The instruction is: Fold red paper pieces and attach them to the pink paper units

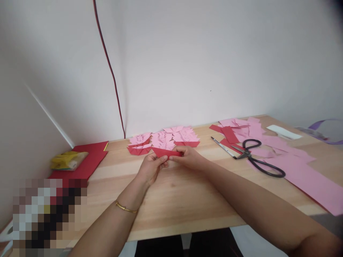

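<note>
Both hands meet over the middle of the wooden table, holding one small folded red paper. My left hand pinches its left part between thumb and fingers. On the right side, my right hand grips the same paper, thumb in front. Just behind the hands lie several folded pink papers with pointed edges. Red folded pieces sit along their front, at the left and right of the group.
Black-handled scissors and a pen lie at the right, beside pink sheets and red strips. A white piece lies farther right. Red sheets with a yellow packet are at the left. A wall stands behind.
</note>
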Action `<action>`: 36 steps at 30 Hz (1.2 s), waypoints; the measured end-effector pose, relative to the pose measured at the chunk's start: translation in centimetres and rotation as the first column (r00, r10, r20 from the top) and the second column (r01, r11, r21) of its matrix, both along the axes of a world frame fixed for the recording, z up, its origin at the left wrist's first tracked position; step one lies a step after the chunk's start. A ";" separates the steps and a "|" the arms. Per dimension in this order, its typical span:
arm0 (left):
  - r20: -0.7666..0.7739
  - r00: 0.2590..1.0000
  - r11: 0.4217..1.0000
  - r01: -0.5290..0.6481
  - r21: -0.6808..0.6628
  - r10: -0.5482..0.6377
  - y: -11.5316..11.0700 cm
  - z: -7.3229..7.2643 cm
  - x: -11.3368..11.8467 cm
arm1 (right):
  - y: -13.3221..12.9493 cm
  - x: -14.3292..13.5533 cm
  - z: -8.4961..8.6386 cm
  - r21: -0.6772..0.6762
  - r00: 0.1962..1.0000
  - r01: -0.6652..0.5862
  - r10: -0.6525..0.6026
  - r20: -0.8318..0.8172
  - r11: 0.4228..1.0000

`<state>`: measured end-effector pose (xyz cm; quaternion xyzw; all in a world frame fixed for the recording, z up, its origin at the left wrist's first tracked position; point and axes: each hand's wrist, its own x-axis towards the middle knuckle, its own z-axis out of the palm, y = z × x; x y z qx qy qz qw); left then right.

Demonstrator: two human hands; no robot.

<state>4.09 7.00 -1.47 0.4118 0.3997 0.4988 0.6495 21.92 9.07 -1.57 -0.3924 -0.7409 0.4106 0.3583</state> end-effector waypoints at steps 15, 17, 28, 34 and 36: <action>0.099 0.993 0.998 -0.067 -0.019 0.068 -0.1 0.1 0.0 | -0.3 -0.8 0.1 0.437 0.965 0.259 -0.249 -0.082 0.861; 0.099 0.994 0.999 -0.050 -0.013 0.051 -0.2 0.1 0.0 | -0.2 -0.8 -0.1 0.430 0.968 0.249 -0.242 -0.072 0.868; 0.076 0.997 1.000 -0.029 0.002 0.029 -0.4 0.3 0.2 | -0.5 -1.4 0.0 0.427 0.981 0.195 -0.174 -0.089 0.883; 0.063 0.998 0.999 -0.032 0.018 0.031 -0.6 0.2 0.2 | -0.7 -1.5 0.3 0.333 0.982 0.178 -0.147 -0.116 0.926; 0.048 0.998 0.999 -0.035 0.037 0.033 -0.6 0.2 0.3 | -0.8 -1.5 0.1 0.294 0.983 0.173 -0.144 -0.118 0.940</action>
